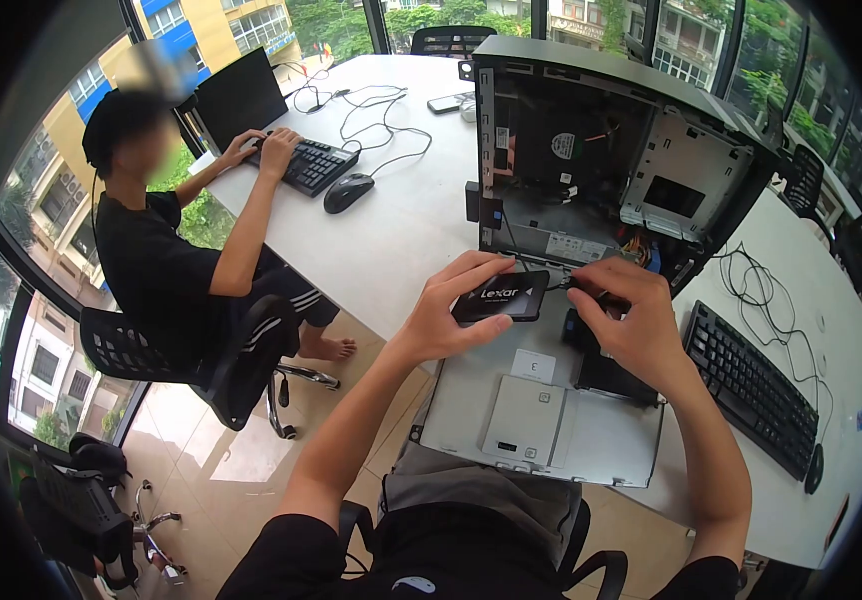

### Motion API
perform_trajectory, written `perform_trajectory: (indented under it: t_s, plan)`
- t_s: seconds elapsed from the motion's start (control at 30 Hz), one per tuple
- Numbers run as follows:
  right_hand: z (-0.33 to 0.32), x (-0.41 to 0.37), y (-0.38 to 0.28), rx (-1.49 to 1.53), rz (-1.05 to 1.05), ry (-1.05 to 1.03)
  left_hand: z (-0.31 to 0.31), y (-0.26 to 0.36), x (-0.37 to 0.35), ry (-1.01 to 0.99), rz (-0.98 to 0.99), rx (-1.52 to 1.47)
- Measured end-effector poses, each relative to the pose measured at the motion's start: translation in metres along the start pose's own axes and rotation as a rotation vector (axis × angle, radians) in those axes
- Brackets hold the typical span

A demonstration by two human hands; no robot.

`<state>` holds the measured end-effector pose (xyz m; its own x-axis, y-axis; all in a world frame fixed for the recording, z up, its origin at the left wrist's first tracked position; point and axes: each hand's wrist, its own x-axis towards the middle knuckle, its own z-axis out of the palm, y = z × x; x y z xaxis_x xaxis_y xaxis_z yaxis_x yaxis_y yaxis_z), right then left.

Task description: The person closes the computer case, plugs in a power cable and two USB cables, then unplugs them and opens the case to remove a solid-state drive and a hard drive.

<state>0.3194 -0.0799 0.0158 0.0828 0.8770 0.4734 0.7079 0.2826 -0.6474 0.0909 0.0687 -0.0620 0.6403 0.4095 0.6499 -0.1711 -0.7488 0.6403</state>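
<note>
My left hand is closed around a black Lexar solid-state drive, its label facing up. Just right of the drive, my right hand pinches a dark cable end; whether it touches the drive is not clear. Behind both hands stands an opened computer case, its inside facing me. Below the hands lies a metal side panel carrying a small card marked 3. A black part sits under my right hand, partly hidden.
On the right are a keyboard, a mouse and tangled cables. At the left, a seated person has both hands at another keyboard, with a mouse and monitor nearby. A phone lies farther back.
</note>
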Motion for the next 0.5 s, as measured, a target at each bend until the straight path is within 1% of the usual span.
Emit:
perform_trajectory:
  t_s: [0.13, 0.3, 0.33, 0.4, 0.5]
  plan:
    - [0.002, 0.000, 0.002, 0.006, -0.009, 0.031, 0.001, -0.003, 0.001, -0.006, -0.017, -0.055]
    - [0.002, 0.002, 0.008, -0.006, 0.010, 0.021, 0.005, 0.001, -0.001, -0.056, -0.110, 0.016]
    - [0.002, 0.002, 0.009, -0.009, 0.018, 0.018, 0.004, 0.005, 0.002, -0.051, -0.077, 0.035]
    - [0.002, 0.001, 0.013, -0.014, 0.021, 0.003, 0.002, 0.005, 0.002, -0.038, -0.089, 0.018]
    - [-0.001, 0.002, 0.014, -0.021, 0.046, -0.031, 0.002, 0.006, -0.001, 0.001, -0.130, -0.116]
